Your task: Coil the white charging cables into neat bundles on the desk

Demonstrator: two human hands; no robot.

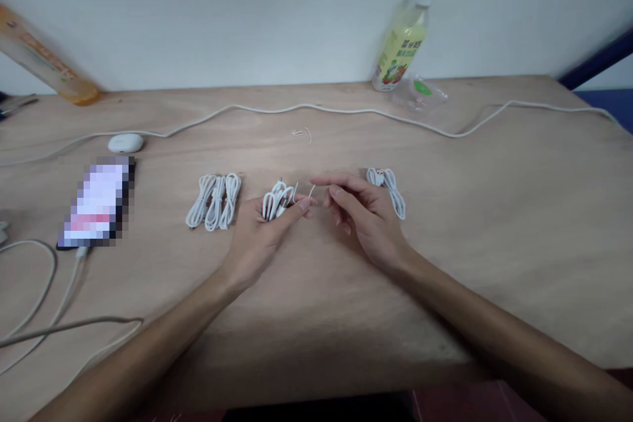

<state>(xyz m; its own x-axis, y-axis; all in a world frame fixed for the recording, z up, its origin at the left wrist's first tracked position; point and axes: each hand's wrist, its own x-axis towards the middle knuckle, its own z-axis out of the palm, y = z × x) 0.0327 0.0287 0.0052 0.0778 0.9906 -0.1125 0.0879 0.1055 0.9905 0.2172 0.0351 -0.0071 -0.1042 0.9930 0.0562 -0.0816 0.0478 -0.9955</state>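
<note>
Left hand half-closed around cable

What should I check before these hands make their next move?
1. Left hand holds a coiled white cable: ok.
2. Thin white tie is at the left fingertips: ok.
3. Tie goes right around the held coil: cannot tell.
4. Right hand touches the tie: cannot tell; its index fingertip is very near.
5. Three coiled cables lie on the table, left of the hands: ok.
6. Drink bottle stands away from both hands: ok.
</note>
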